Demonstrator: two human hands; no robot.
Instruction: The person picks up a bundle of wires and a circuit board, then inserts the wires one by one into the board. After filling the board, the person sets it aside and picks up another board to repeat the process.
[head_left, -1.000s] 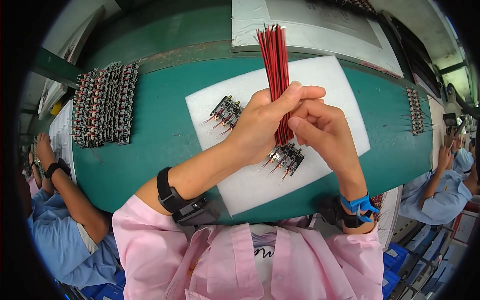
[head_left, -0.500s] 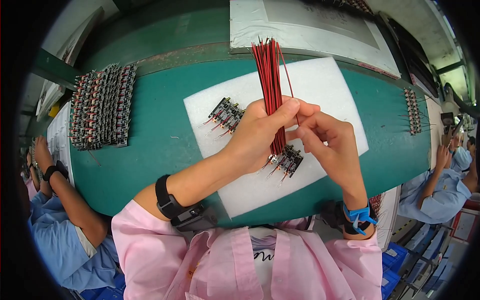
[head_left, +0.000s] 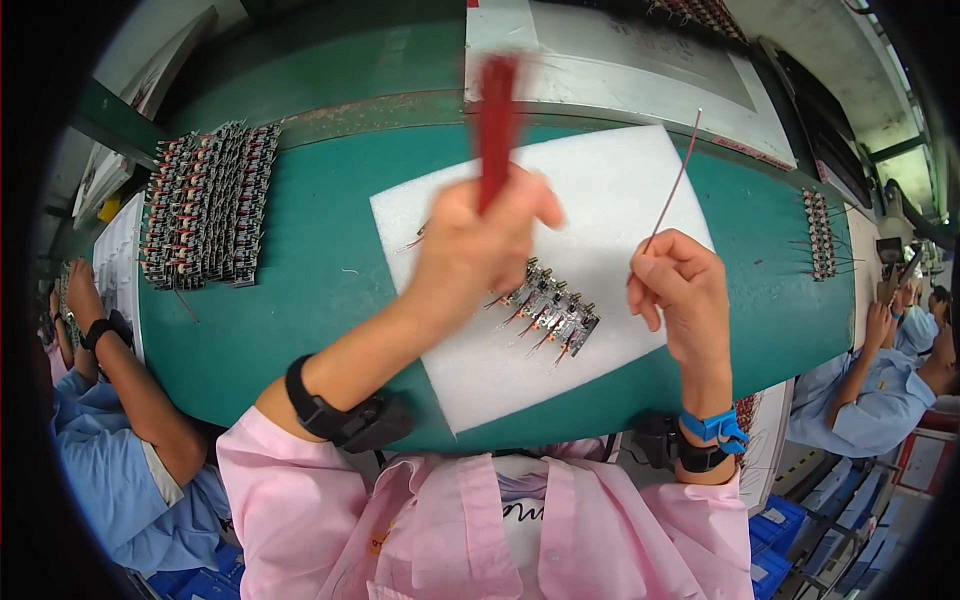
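My left hand is closed round a thick bundle of red and dark wires, smeared by motion above the foam sheet. My right hand pinches one thin wire near its lower end, and the wire slants up to the right. Between and below my hands a strip of small circuit boards lies on the white foam sheet. Short wires stick out from the near side of these boards. My left hand hides part of the strip.
On the green table, stacked rows of circuit boards stand at the left. Another short strip of boards lies at the far right. A silver-white panel borders the back. Co-workers in blue sit on the left and right.
My left hand has swung left and up with the wire bundle. My right hand has moved right and drawn a single wire away from the bundle. More of the board strip shows.
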